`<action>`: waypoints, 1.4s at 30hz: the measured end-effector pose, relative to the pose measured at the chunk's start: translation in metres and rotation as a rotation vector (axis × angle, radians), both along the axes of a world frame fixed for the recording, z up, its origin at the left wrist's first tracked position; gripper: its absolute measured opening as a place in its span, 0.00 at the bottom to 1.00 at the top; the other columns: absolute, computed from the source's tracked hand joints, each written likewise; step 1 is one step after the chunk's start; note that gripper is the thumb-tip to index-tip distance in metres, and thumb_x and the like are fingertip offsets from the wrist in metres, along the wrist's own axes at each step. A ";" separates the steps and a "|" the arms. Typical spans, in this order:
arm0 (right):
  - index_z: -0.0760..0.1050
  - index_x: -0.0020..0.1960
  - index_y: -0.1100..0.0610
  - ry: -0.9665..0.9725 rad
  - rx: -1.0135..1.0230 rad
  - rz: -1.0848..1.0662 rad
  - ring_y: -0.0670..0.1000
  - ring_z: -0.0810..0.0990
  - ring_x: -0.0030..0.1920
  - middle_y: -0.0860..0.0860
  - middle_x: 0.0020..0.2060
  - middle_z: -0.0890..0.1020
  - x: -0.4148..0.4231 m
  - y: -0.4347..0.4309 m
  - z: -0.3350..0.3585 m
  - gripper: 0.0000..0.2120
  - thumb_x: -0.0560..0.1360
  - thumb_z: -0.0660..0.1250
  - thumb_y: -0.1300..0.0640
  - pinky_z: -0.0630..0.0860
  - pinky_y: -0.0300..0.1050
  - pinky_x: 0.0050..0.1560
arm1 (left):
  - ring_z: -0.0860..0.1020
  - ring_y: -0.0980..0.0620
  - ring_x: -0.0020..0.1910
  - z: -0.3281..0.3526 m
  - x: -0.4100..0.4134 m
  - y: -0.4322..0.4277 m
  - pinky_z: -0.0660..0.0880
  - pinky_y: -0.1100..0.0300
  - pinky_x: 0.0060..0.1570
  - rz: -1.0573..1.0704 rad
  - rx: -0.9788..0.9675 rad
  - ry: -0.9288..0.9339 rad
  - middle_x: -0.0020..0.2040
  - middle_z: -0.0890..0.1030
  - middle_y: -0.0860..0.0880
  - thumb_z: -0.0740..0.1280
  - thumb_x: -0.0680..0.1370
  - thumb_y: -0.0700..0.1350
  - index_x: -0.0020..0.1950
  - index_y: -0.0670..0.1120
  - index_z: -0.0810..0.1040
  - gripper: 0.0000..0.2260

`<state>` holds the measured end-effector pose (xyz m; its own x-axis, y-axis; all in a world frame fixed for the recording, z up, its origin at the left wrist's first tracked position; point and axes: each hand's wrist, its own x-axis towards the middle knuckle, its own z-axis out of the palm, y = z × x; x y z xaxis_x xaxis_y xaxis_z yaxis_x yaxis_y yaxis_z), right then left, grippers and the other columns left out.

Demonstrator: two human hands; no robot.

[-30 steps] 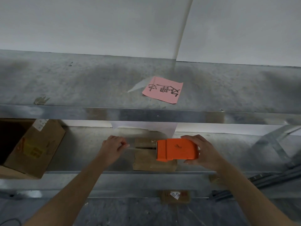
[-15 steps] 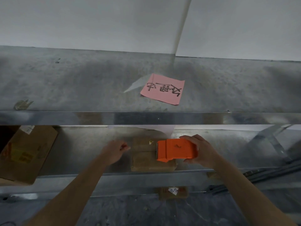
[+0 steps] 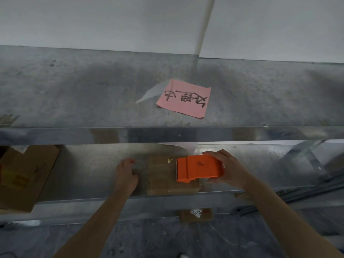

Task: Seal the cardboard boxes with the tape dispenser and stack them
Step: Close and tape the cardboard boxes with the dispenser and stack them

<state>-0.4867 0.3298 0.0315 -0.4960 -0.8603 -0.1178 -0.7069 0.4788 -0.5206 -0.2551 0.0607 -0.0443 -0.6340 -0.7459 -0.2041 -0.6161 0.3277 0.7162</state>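
A small flat cardboard box lies on the middle metal shelf. My right hand grips an orange tape dispenser and holds it over the box's right half, its blade end pointing left. My left hand is just left of the box with its fingers curled together, as if pinching the end of clear tape. The strip itself is too faint to make out.
A larger open cardboard box stands at the left end of the same shelf. A pink note with handwriting lies on the upper shelf. Another small labelled box shows below the shelf's front edge. Metal braces run at the right.
The view has tilted, so the shelves sit lower in the frame. Both hands stay at the small box, and the left hand has drawn slightly away from the dispenser.
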 end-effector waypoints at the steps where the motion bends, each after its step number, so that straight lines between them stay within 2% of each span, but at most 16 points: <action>1: 0.58 0.65 0.32 -0.004 -0.003 0.002 0.47 0.69 0.60 0.45 0.60 0.68 0.000 0.001 0.000 0.43 0.60 0.81 0.44 0.68 0.46 0.62 | 0.68 0.45 0.66 0.006 0.003 0.011 0.62 0.62 0.66 -0.024 -0.121 0.128 0.64 0.71 0.46 0.65 0.74 0.31 0.62 0.45 0.72 0.18; 2: 0.58 0.66 0.33 -0.008 -0.009 0.001 0.47 0.69 0.59 0.45 0.59 0.68 0.002 0.001 -0.001 0.44 0.60 0.82 0.44 0.67 0.44 0.61 | 0.63 0.49 0.71 0.014 0.005 0.022 0.56 0.67 0.68 -0.131 -0.180 0.240 0.68 0.67 0.49 0.64 0.76 0.35 0.66 0.46 0.70 0.19; 3: 0.59 0.66 0.34 -0.010 -0.017 -0.002 0.47 0.69 0.58 0.45 0.58 0.68 0.003 0.001 -0.001 0.44 0.60 0.82 0.45 0.66 0.42 0.60 | 0.57 0.55 0.75 0.018 0.005 0.032 0.52 0.70 0.69 -0.273 -0.184 0.279 0.72 0.63 0.54 0.63 0.79 0.43 0.71 0.49 0.67 0.20; 5: 0.60 0.67 0.36 -0.004 -0.041 -0.004 0.47 0.70 0.57 0.46 0.58 0.69 0.005 -0.001 -0.002 0.44 0.59 0.82 0.45 0.65 0.40 0.59 | 0.47 0.63 0.76 0.011 0.004 0.043 0.47 0.69 0.71 -0.474 -0.106 0.239 0.76 0.52 0.60 0.60 0.78 0.61 0.76 0.53 0.57 0.30; 6: 0.60 0.67 0.36 -0.009 -0.046 0.001 0.47 0.71 0.57 0.46 0.58 0.69 0.006 -0.001 -0.002 0.44 0.59 0.82 0.45 0.65 0.40 0.59 | 0.45 0.63 0.76 0.005 0.003 0.043 0.47 0.67 0.72 -0.491 -0.071 0.219 0.77 0.49 0.60 0.60 0.75 0.66 0.77 0.52 0.53 0.35; 9: 0.59 0.66 0.34 -0.028 -0.055 0.012 0.47 0.71 0.58 0.47 0.59 0.70 0.005 0.006 -0.004 0.45 0.58 0.82 0.44 0.67 0.40 0.60 | 0.46 0.63 0.75 -0.003 0.005 0.036 0.50 0.62 0.73 -0.437 0.043 0.141 0.77 0.45 0.62 0.63 0.73 0.66 0.77 0.56 0.50 0.38; 12: 0.58 0.65 0.31 -0.063 -0.047 0.000 0.46 0.70 0.59 0.45 0.60 0.69 -0.004 0.020 -0.005 0.45 0.59 0.82 0.46 0.66 0.39 0.60 | 0.47 0.64 0.75 -0.002 0.004 0.036 0.51 0.60 0.72 -0.461 0.070 0.124 0.77 0.44 0.63 0.60 0.68 0.74 0.76 0.60 0.48 0.43; 15: 0.57 0.64 0.30 -0.072 -0.020 -0.012 0.45 0.69 0.59 0.45 0.60 0.69 -0.020 0.038 0.000 0.45 0.59 0.82 0.47 0.65 0.38 0.58 | 0.47 0.64 0.74 -0.002 0.002 0.039 0.51 0.59 0.73 -0.443 0.079 0.093 0.77 0.43 0.63 0.66 0.74 0.63 0.78 0.57 0.48 0.39; 17: 0.58 0.65 0.31 -0.080 -0.013 0.010 0.44 0.70 0.59 0.44 0.60 0.69 -0.029 0.045 0.002 0.45 0.59 0.83 0.47 0.68 0.39 0.58 | 0.48 0.63 0.74 -0.002 0.001 0.040 0.52 0.58 0.75 -0.425 0.102 0.093 0.77 0.43 0.63 0.67 0.76 0.56 0.78 0.55 0.49 0.37; 19: 0.58 0.66 0.31 -0.093 0.001 0.029 0.45 0.70 0.60 0.45 0.61 0.69 -0.036 0.048 0.003 0.45 0.59 0.83 0.46 0.71 0.43 0.60 | 0.49 0.64 0.74 0.000 0.000 0.041 0.53 0.58 0.74 -0.424 0.143 0.085 0.77 0.42 0.65 0.67 0.77 0.53 0.78 0.56 0.49 0.36; 23: 0.56 0.64 0.22 -0.034 0.045 -0.002 0.46 0.71 0.61 0.44 0.61 0.70 -0.057 0.073 -0.001 0.46 0.52 0.75 0.27 0.71 0.47 0.62 | 0.50 0.62 0.73 0.005 -0.001 0.042 0.54 0.57 0.74 -0.422 0.169 0.027 0.76 0.40 0.66 0.66 0.78 0.52 0.78 0.58 0.45 0.36; 25: 0.58 0.65 0.26 0.008 0.076 -0.028 0.45 0.70 0.59 0.43 0.61 0.69 -0.068 0.092 -0.004 0.45 0.54 0.77 0.30 0.72 0.48 0.63 | 0.51 0.59 0.74 0.004 0.000 0.042 0.55 0.54 0.75 -0.395 0.195 0.040 0.76 0.42 0.66 0.66 0.78 0.52 0.78 0.59 0.45 0.36; 27: 0.58 0.66 0.29 -0.007 0.074 -0.023 0.43 0.71 0.59 0.41 0.60 0.69 -0.070 0.105 -0.009 0.45 0.56 0.78 0.34 0.72 0.44 0.61 | 0.51 0.58 0.75 0.003 0.000 0.043 0.55 0.53 0.75 -0.379 0.210 0.050 0.76 0.43 0.65 0.66 0.77 0.53 0.77 0.61 0.44 0.37; 32: 0.59 0.67 0.28 -0.029 0.037 -0.002 0.44 0.71 0.59 0.42 0.60 0.70 -0.069 0.114 -0.022 0.45 0.58 0.80 0.37 0.69 0.42 0.59 | 0.51 0.60 0.74 0.006 -0.003 0.047 0.54 0.55 0.75 -0.357 0.266 0.049 0.76 0.42 0.65 0.66 0.78 0.50 0.76 0.62 0.42 0.38; 38: 0.57 0.67 0.31 -0.015 0.074 0.041 0.46 0.71 0.59 0.44 0.60 0.69 -0.071 0.101 -0.033 0.45 0.59 0.80 0.39 0.71 0.46 0.63 | 0.50 0.62 0.73 0.011 -0.003 0.048 0.57 0.61 0.72 -0.337 0.344 0.048 0.76 0.41 0.65 0.66 0.78 0.48 0.76 0.63 0.42 0.37; 42: 0.54 0.67 0.29 -0.001 0.138 0.068 0.46 0.69 0.59 0.43 0.59 0.66 -0.078 0.092 -0.043 0.46 0.60 0.80 0.39 0.69 0.46 0.64 | 0.52 0.59 0.75 0.014 -0.002 0.045 0.62 0.54 0.73 -0.346 0.403 0.046 0.76 0.41 0.66 0.67 0.77 0.51 0.74 0.68 0.42 0.38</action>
<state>-0.5643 0.4215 -0.0113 -0.4373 -0.8675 -0.2372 -0.7396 0.4970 -0.4538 -0.2573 0.1054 -0.0302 -0.8440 -0.3600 -0.3975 -0.4858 0.1993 0.8510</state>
